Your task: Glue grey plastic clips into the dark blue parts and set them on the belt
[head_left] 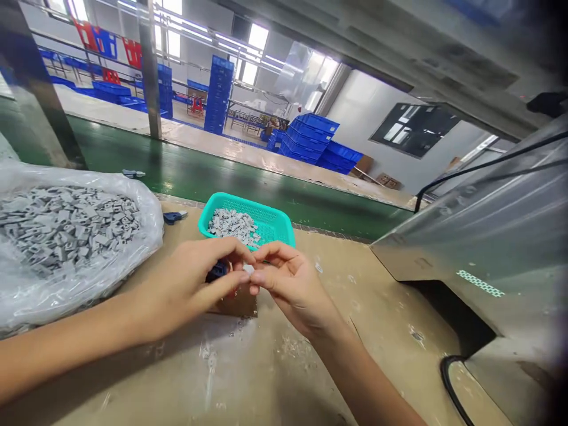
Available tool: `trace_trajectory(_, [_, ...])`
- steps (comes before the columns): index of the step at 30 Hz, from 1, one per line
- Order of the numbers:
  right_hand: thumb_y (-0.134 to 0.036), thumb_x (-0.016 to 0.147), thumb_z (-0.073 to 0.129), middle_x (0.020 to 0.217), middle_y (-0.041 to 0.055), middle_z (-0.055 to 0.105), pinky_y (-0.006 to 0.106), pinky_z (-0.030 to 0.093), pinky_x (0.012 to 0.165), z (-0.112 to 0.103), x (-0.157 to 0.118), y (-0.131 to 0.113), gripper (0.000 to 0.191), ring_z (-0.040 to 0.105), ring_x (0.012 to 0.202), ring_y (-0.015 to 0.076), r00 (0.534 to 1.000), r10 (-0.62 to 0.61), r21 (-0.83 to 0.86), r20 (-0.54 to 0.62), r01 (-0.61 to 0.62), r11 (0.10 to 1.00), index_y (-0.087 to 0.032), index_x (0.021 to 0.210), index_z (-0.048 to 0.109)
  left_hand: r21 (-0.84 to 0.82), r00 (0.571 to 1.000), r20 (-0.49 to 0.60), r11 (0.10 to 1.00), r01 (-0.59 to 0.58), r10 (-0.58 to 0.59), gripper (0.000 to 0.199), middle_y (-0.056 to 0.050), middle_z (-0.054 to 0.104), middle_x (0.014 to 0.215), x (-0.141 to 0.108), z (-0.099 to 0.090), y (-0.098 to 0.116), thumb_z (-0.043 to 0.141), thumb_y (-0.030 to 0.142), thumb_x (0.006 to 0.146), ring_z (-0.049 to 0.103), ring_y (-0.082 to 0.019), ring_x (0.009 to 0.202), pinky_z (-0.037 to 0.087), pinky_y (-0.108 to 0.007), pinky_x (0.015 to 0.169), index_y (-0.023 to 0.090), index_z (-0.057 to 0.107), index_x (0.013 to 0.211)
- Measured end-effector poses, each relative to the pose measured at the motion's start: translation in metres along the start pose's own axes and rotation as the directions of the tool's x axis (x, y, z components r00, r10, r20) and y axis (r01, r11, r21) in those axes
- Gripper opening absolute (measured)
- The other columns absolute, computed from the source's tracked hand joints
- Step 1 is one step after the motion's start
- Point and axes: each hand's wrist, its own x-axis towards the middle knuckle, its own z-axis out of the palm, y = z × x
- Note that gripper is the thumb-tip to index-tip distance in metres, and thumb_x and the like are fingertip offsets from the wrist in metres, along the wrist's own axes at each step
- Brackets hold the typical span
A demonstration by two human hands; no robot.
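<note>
Between the fingertips of both hands is a small white piece (249, 269), just in front of a turquoise basket. My left hand (208, 275) pinches it from the left, fingers closed. From the right, my right hand (284, 278) has its thumb and fingers pressed on the same piece. A dark blue object (216, 271) shows partly behind my left fingers, its shape mostly hidden. Small light grey pieces (233, 225) lie in the left part of the turquoise basket (289, 228). Below my hands is a brown block or box (239, 303).
A clear plastic bag (151, 207) full of grey pieces stands at the left. Beside it lies a dark blue tool (175, 216). A green conveyor belt (190, 171) crosses behind the cardboard-covered table (319, 378). A metal machine (501, 236) and black cable (448, 384) stand right.
</note>
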Motion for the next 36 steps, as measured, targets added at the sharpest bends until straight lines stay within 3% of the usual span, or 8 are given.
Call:
trace_trajectory(5, [-0.009,0.067,0.069,0.076,-0.0005,0.058,0.024,0.050,0.069,0.006,-0.013,0.000,0.013,0.056,0.076,0.0131,0.969,-0.247,-0.294,-0.003,0.235,0.926,-0.019,0.071,0.062,-0.175,0.999,0.018,0.983,0.048,-0.046,0.009,0.001,0.059,0.077,0.003,-0.001,-0.007,0.054,0.027,0.077,0.054,-0.013,0.073,0.040,-0.022,0.065,0.018,0.055,0.078])
trace_trajectory(11, [-0.004,0.074,0.057,0.078,0.0018,0.060,0.026,0.049,0.068,0.007,-0.029,-0.011,0.016,0.057,0.077,0.0151,0.931,-0.314,-0.672,0.185,0.353,0.651,-0.018,0.074,0.063,-0.357,0.972,0.210,0.918,0.174,-0.102,0.011,0.001,0.058,0.072,0.003,0.002,-0.007,0.060,0.025,0.074,0.053,-0.011,0.070,0.040,-0.021,0.063,0.016,0.055,0.075])
trace_trajectory(17, [-0.003,0.076,0.050,0.085,0.0029,0.060,0.024,0.048,0.068,0.007,-0.041,-0.006,0.020,0.058,0.078,0.0143,0.850,-0.439,-0.837,0.290,0.448,0.314,-0.019,0.081,0.060,-0.417,0.962,0.242,0.882,0.219,-0.125,0.013,0.003,0.057,0.069,0.000,0.011,-0.007,0.059,0.026,0.075,0.051,-0.008,0.065,0.038,-0.018,0.058,0.015,0.053,0.073])
trace_trajectory(22, [-0.003,0.077,0.051,0.084,0.0032,0.059,0.027,0.048,0.069,0.004,-0.043,0.000,0.021,0.056,0.079,0.0160,0.879,-0.450,-0.797,0.156,0.381,0.469,-0.021,0.082,0.062,-0.545,0.935,0.274,0.764,0.346,-0.228,0.015,0.003,0.052,0.061,0.004,0.019,-0.007,0.060,0.027,0.074,0.045,-0.007,0.054,0.034,-0.016,0.047,0.015,0.051,0.072])
trace_trajectory(27, [-0.007,0.073,0.057,0.080,0.0025,0.056,0.027,0.048,0.067,0.000,-0.042,0.007,0.016,0.055,0.075,0.0157,0.914,-0.404,-0.531,-0.028,0.329,0.781,-0.022,0.077,0.063,-0.744,0.865,0.450,0.441,0.502,-0.225,0.008,0.003,0.048,0.061,0.002,0.022,-0.004,0.054,0.023,0.079,0.040,-0.005,0.051,0.033,-0.014,0.046,0.015,0.053,0.078])
trace_trajectory(29, [-0.012,0.071,0.061,0.076,0.0015,0.056,0.024,0.049,0.061,-0.002,-0.041,0.010,0.010,0.055,0.067,0.0137,0.948,-0.297,-0.334,-0.111,0.246,0.910,-0.021,0.076,0.062,-0.765,0.839,0.486,0.344,0.544,-0.245,0.009,0.002,0.047,0.062,0.001,0.022,-0.003,0.050,0.023,0.081,0.040,-0.005,0.052,0.033,-0.013,0.046,0.015,0.054,0.078])
trace_trajectory(33, [-0.020,0.066,0.068,0.068,0.0001,0.058,0.022,0.048,0.055,-0.003,-0.038,0.015,0.012,0.054,0.056,0.0109,0.986,-0.012,0.023,-0.166,0.016,1.000,-0.019,0.075,0.060,-0.741,0.833,0.489,0.382,0.553,-0.258,0.008,0.001,0.050,0.065,-0.001,0.025,-0.002,0.049,0.019,0.081,0.042,-0.005,0.054,0.034,-0.012,0.046,0.014,0.055,0.082])
trace_trajectory(36, [-0.021,0.065,0.068,0.065,0.0004,0.058,0.020,0.047,0.054,-0.003,-0.039,0.015,0.012,0.054,0.057,0.0106,0.984,0.074,0.125,-0.163,-0.054,0.991,-0.017,0.074,0.060,-0.734,0.836,0.483,0.400,0.548,-0.258,0.008,0.000,0.053,0.069,-0.001,0.025,-0.001,0.050,0.018,0.080,0.044,-0.004,0.053,0.036,-0.012,0.047,0.015,0.056,0.083])
